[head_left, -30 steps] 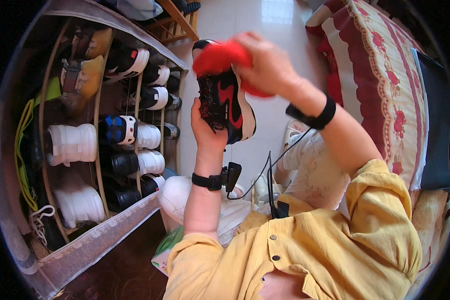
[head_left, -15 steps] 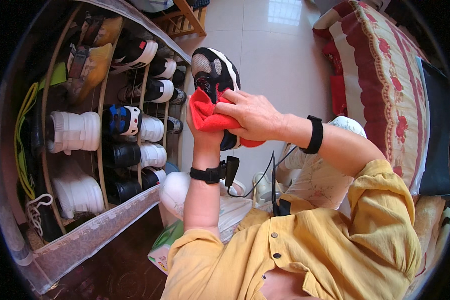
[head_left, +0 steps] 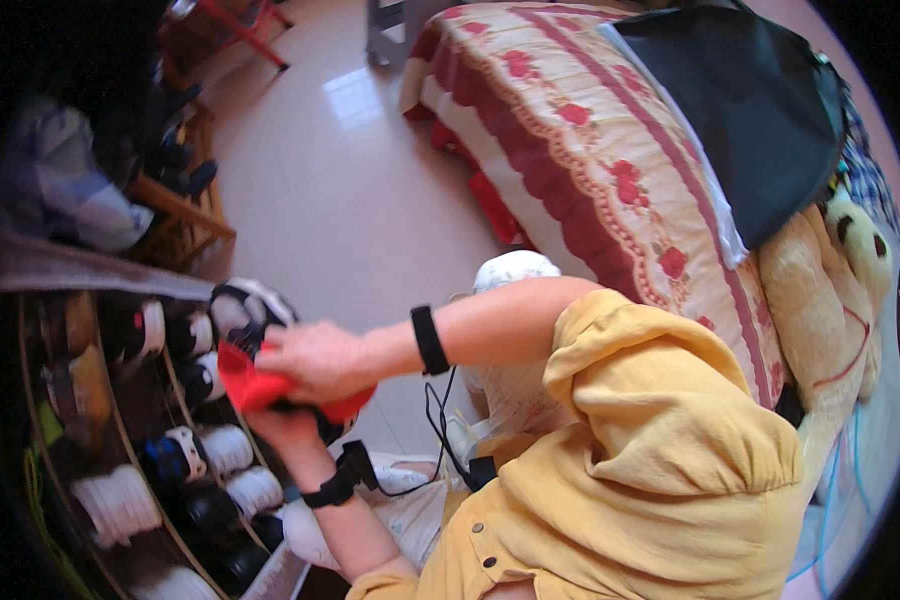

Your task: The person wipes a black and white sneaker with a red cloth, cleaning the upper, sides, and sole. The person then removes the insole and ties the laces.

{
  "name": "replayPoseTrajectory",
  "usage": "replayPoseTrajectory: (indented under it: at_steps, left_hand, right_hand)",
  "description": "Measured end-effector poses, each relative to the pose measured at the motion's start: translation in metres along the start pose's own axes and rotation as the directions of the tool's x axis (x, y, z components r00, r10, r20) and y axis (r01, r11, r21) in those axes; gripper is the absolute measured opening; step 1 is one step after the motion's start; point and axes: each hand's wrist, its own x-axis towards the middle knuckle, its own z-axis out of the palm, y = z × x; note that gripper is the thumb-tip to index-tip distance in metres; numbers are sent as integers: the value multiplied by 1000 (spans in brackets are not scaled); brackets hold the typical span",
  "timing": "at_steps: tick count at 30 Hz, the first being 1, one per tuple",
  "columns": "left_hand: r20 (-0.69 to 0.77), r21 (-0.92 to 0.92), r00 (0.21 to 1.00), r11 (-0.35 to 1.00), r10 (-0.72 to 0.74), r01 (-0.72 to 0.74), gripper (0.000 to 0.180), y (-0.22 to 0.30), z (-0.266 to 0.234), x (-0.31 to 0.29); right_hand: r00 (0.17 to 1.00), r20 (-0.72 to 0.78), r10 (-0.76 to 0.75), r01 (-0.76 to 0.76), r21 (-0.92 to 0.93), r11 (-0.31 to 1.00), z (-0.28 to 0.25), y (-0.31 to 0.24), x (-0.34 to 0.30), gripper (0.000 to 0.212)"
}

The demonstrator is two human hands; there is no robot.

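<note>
A black, grey and white sneaker (head_left: 255,305) is held up in front of me, its toe pointing away. My left hand (head_left: 288,428) grips it from below, most of the fingers hidden behind the shoe and cloth. Over the sneaker's top lies a red cloth (head_left: 242,378), draped across its middle and heel. My right hand (head_left: 322,358) is closed on this cloth and presses it against the shoe. Both wrists wear black straps, and a black cable hangs from the left one.
On the left stands a shoe rack (head_left: 110,400) with several shoes, including white sneakers (head_left: 117,503). A bed with a floral cover (head_left: 580,150) fills the right, bearing a black sheet-like item (head_left: 740,110) and a plush toy (head_left: 820,290). A wooden stool (head_left: 185,215) stands far left.
My view has swung right, so hands, sneaker and rack now sit further left and lower in the picture. More of the bed shows. Both hands keep their hold.
</note>
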Motion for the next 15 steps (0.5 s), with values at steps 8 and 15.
replayPoseTrajectory:
  at_steps: [8,15]
  left_hand:
    - [-125,-85,985,991,-116,106,56,-11,19,14]
    - [-267,13,953,988,-145,154,58,-4,51,31]
  right_hand:
    - [888,-443,-120,111,-45,993,-50,24,25,56]
    - [947,-316,-53,-16,-213,977,-35,37,17,47]
